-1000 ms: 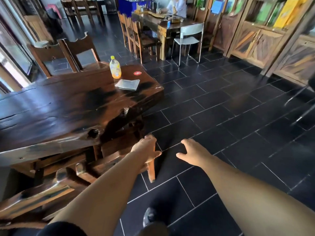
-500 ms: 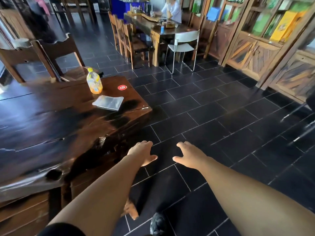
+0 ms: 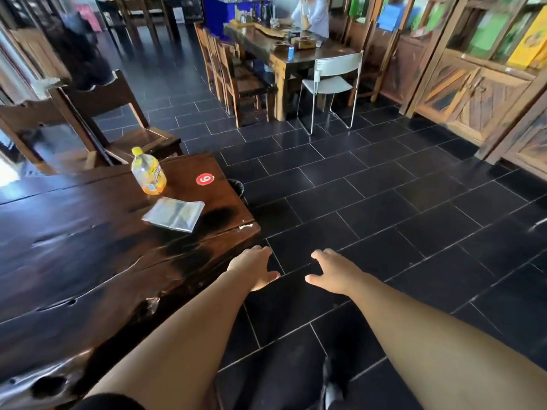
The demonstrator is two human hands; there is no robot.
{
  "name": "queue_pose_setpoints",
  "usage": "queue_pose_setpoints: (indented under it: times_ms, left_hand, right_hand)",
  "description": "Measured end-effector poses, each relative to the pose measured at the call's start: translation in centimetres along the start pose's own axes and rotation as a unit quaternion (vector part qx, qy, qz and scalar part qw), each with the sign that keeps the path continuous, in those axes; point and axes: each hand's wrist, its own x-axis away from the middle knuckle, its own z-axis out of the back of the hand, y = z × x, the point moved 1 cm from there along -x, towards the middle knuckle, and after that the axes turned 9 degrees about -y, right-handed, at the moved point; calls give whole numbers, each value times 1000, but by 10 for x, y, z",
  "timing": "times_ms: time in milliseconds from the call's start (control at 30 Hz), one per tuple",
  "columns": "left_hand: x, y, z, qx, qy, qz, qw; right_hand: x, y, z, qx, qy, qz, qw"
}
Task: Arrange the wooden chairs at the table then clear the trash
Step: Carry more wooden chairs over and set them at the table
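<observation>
A dark wooden table [image 3: 88,261] fills the left side. On its far corner stand a plastic bottle [image 3: 148,171] with a yellow cap and orange drink, and a flat clear plastic wrapper [image 3: 174,213]. Two wooden chairs [image 3: 118,119] stand at the table's far side. My left hand [image 3: 253,266] hovers just off the table's near right corner, fingers apart, holding nothing. My right hand [image 3: 333,269] is beside it over the floor, also open and empty. The chair on the near side is hidden under the table.
A dark bin [image 3: 236,187] peeks out past the table's far right corner. A red number sticker [image 3: 204,179] is on the tabletop. Further back stand another table [image 3: 284,51] with wooden chairs, a white chair [image 3: 334,78] and a seated person. Wooden cabinets [image 3: 473,93] line the right wall.
My left hand has let go of the near chair, which is now out of sight under the table. Both hands have lifted and the view has moved forward toward the table's far corner.
</observation>
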Motion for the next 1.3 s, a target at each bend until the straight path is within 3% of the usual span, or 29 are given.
queue_pose_setpoints:
  times_ms: [267, 400, 667, 1033, 1300]
  left_hand:
    - [-145, 28, 62, -13, -4, 51, 999]
    - [-206, 42, 97, 26, -20, 101, 994]
    - [-307, 53, 159, 86, 22, 145, 985]
    - [-455, -47, 238, 121, 62, 206, 969]
    - [-584, -142, 356, 141, 86, 232, 959]
  right_hand:
    - [-134, 66, 105, 4, -14, 42, 999]
    - [-196, 88, 169, 23, -28, 71, 997]
    - [-309, 107, 266, 76, -41, 110, 990]
    - [-510, 49, 350, 165, -58, 169, 970]
    - [-681, -30, 452, 165, -78, 188, 965]
